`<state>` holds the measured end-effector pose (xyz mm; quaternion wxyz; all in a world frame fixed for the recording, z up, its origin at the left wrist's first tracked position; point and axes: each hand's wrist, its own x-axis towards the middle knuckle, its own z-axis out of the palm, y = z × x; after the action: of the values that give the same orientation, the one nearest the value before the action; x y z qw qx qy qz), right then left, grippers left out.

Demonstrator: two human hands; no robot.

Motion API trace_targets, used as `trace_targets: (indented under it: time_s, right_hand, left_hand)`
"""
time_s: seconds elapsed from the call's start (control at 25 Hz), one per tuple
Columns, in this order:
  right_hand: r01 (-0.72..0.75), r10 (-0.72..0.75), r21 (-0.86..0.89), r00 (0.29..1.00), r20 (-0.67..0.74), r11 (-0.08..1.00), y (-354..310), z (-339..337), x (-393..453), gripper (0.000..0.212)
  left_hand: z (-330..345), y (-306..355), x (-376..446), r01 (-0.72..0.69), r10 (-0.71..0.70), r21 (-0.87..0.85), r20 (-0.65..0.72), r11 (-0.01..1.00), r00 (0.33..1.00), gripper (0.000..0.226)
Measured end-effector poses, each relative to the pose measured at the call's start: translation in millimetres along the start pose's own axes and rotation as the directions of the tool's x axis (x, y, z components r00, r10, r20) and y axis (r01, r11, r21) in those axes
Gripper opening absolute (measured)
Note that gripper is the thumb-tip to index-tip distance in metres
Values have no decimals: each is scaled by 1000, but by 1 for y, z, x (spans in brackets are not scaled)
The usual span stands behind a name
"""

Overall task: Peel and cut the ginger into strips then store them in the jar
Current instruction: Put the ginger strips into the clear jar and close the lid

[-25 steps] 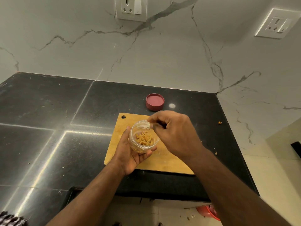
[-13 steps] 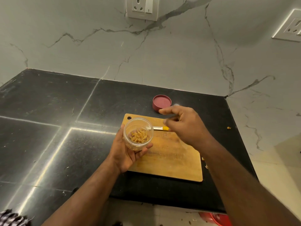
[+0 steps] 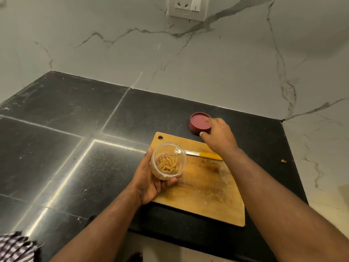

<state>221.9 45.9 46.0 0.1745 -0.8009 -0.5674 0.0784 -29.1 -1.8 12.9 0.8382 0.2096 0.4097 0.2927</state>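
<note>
Black stone counter (image 3: 75,148) against marble wall, wooden cutting board (image 3: 204,195) near its edge. Left hand (image 3: 149,180) cups the small clear plastic jar (image 3: 168,160), mouth tilted up toward the camera, pale ginger strips (image 3: 168,164) piled inside. Right hand (image 3: 220,136) is past the board, fingers loosely spread at the upturned maroon lid (image 3: 199,122), not gripping. Yellow-handled knife (image 3: 204,155) lies crosswise on the board, blade pointing at the jar.

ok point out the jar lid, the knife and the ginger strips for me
jar lid (image 3: 198,122), head view, on its pink inner face
knife (image 3: 209,155), head view, on the yellow handle
ginger strips (image 3: 168,164), head view, middle of the heap inside the jar
</note>
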Motion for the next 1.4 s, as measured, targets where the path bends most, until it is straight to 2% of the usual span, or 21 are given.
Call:
trace_targets:
  time_s: [0.08,0.2,0.32,0.36,0.44,0.52,0.6,0.68,0.8,0.92,1.0,1.08,1.16,1.2,1.28,1.4]
  right_hand:
    - [38,-30,-155,998,54,987,-2,10,23,52]
    - [-50,97,-257,980,172,965,-5,22,40,41]
    - [-16,50,-270,991,121,963,-5,28,33,29]
    - [10,8,-229,997,76,973,-6,27,29,24]
    - [37,-37,-16,999,-17,999,-11,19,19,13]
    - [80,-69,232,996,-57,969,-19,0,1,6]
    - [156,-148,374,988,-49,914,-29,-28,-31,8]
    - [266,-278,430,960,-35,863,-36,-52,-70,12]
    - [443,-469,370,883,-22,817,-41,-60,-119,18]
    - [470,-502,325,865,18,821,-45,-50,-145,18]
    - [451,-488,337,872,30,827,-47,-49,-149,29]
    - [427,-476,330,875,84,842,-51,-51,-147,61]
    - [362,-424,278,881,210,890,-57,-55,-141,93]
    - [338,-395,238,880,263,911,-59,-57,-139,103]
    - [350,-386,169,869,308,921,-63,-59,-137,109]
    - [419,-438,130,843,313,899,-62,-59,-138,104]
  left_hand:
    - [0,0,1,5,-5,-1,-6,1000,1000,78]
    - [-1,0,4,10,-10,8,-11,1000,1000,79]
    - [-2,-1,5,9,-9,3,-24,1000,1000,79]
    - [-3,-1,5,8,-8,-1,-23,1000,1000,79]
    - [-4,-1,6,4,-4,-1,-16,1000,1000,79]
    - [-4,-2,6,-8,8,12,-12,1000,1000,80]
    - [-4,-2,6,-20,20,20,2,1000,1000,82]
    - [-4,-2,6,-27,27,21,19,999,999,87]
    - [-5,-3,5,-49,47,47,52,998,998,93]
    - [-4,-5,1,-57,52,75,70,996,996,89]
    - [-1,-5,-2,-68,64,76,59,995,996,84]
    - [3,-5,-5,-83,81,102,24,991,996,82]
    - [8,-5,-8,-85,86,139,-3,987,996,78]
    - [9,-5,-9,-85,88,154,-11,984,996,76]
    - [12,-6,-12,-95,101,184,-23,978,995,73]
    - [14,-7,-15,-91,102,219,-40,971,994,70]
